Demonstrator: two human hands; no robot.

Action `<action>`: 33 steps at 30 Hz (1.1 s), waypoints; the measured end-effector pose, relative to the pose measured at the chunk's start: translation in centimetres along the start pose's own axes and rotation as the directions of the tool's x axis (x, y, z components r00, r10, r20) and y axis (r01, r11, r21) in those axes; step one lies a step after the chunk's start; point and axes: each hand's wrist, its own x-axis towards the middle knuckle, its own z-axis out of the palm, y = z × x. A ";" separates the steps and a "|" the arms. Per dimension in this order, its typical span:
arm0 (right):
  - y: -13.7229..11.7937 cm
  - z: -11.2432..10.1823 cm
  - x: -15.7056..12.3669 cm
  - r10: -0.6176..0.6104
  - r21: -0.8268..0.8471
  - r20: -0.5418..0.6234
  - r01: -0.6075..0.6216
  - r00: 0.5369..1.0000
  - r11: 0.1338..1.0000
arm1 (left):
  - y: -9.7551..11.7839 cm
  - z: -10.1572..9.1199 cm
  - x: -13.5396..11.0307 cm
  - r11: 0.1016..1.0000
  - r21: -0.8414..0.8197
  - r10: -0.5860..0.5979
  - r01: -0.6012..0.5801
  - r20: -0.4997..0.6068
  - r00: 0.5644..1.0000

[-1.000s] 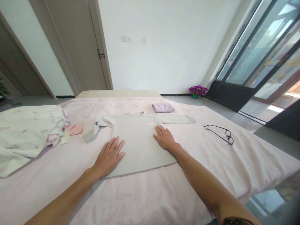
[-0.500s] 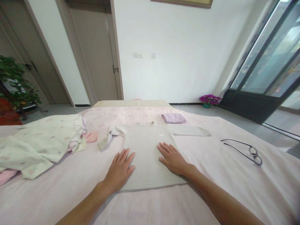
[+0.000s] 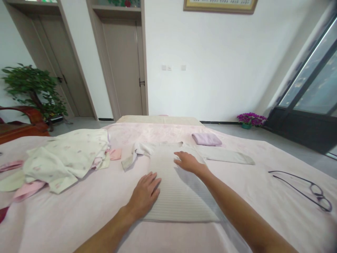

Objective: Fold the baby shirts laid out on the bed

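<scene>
A pale ribbed long-sleeved top [image 3: 173,186] lies spread flat on the pink bedsheet [image 3: 65,214], collar away from me. My left hand [image 3: 145,194] rests flat on the top's lower left edge, fingers stretched out. My right hand [image 3: 187,162] reaches across the upper chest of the top, fingers extended and palm down, holding nothing. The right sleeve [image 3: 229,157] lies straight out to the right. The left sleeve [image 3: 131,157] is crumpled and bent near the shoulder.
A heap of pale printed and pink clothes [image 3: 63,158] lies at the left. A folded lilac cloth [image 3: 206,139] sits beyond the top. Glasses [image 3: 306,186] lie at the right. Doors, a potted plant [image 3: 31,88] and a flower pot [image 3: 250,120] stand behind.
My right hand has moved up and left from the top's right side onto its chest. My left hand stays on the lower left edge. The camera has tilted up.
</scene>
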 end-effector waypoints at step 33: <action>0.3 6.4 2.6 0.035 0.086 -0.199 -0.018 0.979 0.996 | -14.6 -4.0 5.1 0.646 -0.063 -0.745 0.761 -0.270 0.610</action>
